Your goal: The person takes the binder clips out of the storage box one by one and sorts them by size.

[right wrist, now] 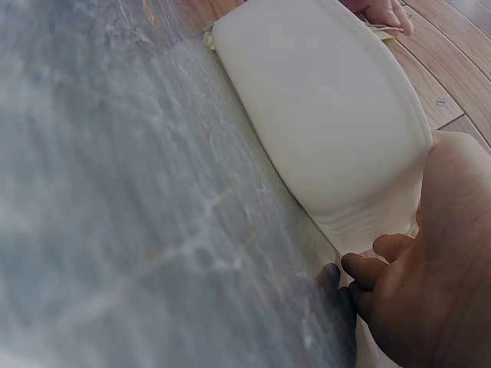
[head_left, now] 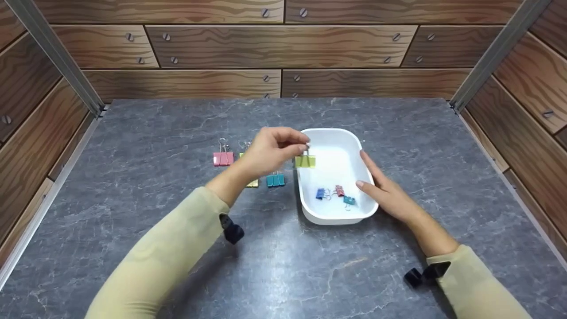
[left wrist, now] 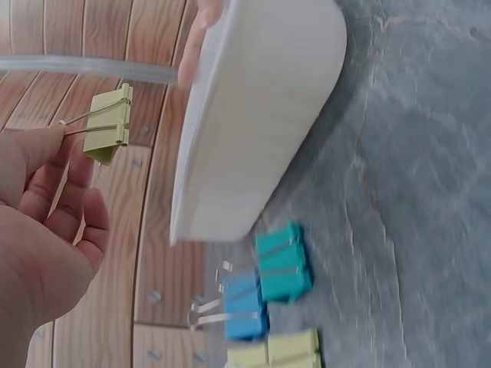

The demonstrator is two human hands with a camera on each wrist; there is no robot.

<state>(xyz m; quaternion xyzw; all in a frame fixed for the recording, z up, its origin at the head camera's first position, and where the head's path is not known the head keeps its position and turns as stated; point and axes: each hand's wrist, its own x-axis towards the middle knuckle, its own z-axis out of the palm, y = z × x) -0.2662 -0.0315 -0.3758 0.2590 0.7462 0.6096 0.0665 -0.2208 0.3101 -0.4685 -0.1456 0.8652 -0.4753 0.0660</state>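
My left hand (head_left: 277,148) pinches a yellow-green binder clip (head_left: 305,161) by its wire handles, over the left rim of a white plastic box (head_left: 328,219). The left wrist view shows the clip (left wrist: 109,126) hanging from thumb and fingertips. At the box's right side, my right hand (head_left: 390,195) holds the wall, thumb over the rim and fingers outside. Inside the box lie small binder clips: a blue one (head_left: 320,193), a red one (head_left: 339,191) and a teal one (head_left: 349,200).
Left of the box stand larger binder clips: a pink one (head_left: 223,159), a teal one (head_left: 275,180) and a yellow one (head_left: 253,183), partly behind the left arm. A blue clip (left wrist: 244,307) shows in the left wrist view. Wood-patterned walls (head_left: 279,46) enclose the grey tabletop (head_left: 155,133).
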